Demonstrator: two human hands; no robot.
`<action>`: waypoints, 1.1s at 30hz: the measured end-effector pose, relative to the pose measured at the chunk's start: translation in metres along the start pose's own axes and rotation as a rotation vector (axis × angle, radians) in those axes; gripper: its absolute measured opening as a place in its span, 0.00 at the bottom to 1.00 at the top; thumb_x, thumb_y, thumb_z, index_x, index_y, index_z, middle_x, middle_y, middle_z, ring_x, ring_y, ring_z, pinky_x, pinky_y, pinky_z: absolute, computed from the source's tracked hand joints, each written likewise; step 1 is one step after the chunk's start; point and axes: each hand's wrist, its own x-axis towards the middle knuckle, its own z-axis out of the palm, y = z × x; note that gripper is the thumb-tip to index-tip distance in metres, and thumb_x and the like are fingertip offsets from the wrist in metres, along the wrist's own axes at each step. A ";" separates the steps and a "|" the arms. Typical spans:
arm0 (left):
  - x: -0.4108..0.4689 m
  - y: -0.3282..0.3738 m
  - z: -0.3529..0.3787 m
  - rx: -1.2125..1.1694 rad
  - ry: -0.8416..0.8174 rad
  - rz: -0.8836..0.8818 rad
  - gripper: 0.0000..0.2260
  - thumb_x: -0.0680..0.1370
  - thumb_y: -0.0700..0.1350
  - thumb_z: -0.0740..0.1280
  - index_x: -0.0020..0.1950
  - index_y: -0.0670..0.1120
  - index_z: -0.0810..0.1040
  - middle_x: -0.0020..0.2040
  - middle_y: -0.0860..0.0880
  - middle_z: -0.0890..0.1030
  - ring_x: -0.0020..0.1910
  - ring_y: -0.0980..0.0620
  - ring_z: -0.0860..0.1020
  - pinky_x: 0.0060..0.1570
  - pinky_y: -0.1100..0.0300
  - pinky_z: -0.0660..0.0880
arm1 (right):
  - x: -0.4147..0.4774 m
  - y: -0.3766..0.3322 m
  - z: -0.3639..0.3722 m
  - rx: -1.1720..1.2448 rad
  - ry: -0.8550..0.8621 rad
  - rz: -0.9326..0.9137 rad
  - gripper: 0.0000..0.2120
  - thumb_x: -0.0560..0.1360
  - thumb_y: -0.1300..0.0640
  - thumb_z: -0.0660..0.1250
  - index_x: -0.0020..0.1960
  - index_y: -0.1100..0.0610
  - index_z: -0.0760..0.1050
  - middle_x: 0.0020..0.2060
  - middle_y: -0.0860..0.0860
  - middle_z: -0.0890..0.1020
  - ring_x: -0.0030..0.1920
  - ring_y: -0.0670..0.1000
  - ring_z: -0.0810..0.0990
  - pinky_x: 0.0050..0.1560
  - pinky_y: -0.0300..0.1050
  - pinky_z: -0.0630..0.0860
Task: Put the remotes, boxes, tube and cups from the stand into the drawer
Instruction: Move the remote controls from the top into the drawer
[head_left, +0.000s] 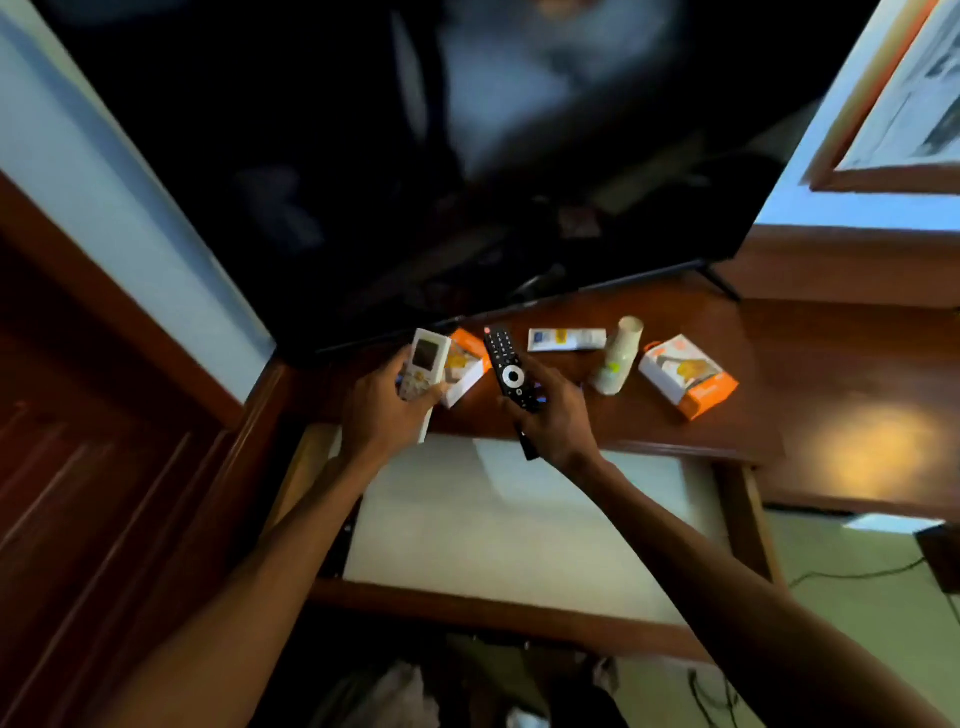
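My left hand (387, 410) grips a white remote (423, 366) with a small screen, held upright above the stand's front edge. My right hand (553, 415) holds a black remote (509, 366) pointing away from me. On the wooden stand (644, 415) lie an orange-and-white box (467, 371) just behind the white remote, a white tube (566, 339), stacked pale cups (618, 356) lying on their side, and a second orange-and-white box (688, 376) at the right. Below my hands the drawer (519, 519) stands pulled out, with a pale lining.
A large dark television (415, 156) stands on the rear of the stand, overhanging the objects. A framed picture (904, 104) hangs at upper right. Dark wood panelling (104, 467) runs along the left. Cables (857, 574) lie on the floor at the right.
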 end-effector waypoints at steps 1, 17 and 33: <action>-0.012 -0.017 0.001 0.007 -0.024 -0.022 0.35 0.65 0.69 0.70 0.68 0.54 0.74 0.54 0.51 0.84 0.50 0.49 0.82 0.46 0.55 0.79 | -0.013 0.002 0.014 -0.017 -0.037 0.012 0.26 0.69 0.52 0.74 0.66 0.50 0.74 0.51 0.49 0.84 0.49 0.47 0.81 0.49 0.42 0.79; -0.078 -0.173 0.091 0.067 -0.410 -0.369 0.34 0.72 0.49 0.75 0.74 0.47 0.65 0.60 0.40 0.79 0.55 0.41 0.79 0.45 0.57 0.73 | -0.107 0.071 0.163 -0.223 -0.396 0.400 0.27 0.69 0.59 0.74 0.66 0.58 0.71 0.56 0.59 0.82 0.53 0.60 0.81 0.50 0.51 0.79; -0.059 -0.247 0.115 0.498 -0.726 -0.223 0.35 0.74 0.60 0.68 0.77 0.54 0.57 0.76 0.39 0.60 0.71 0.37 0.63 0.64 0.42 0.69 | -0.108 0.075 0.251 -0.481 -0.532 0.536 0.26 0.75 0.51 0.67 0.69 0.56 0.64 0.59 0.59 0.76 0.52 0.63 0.80 0.45 0.52 0.76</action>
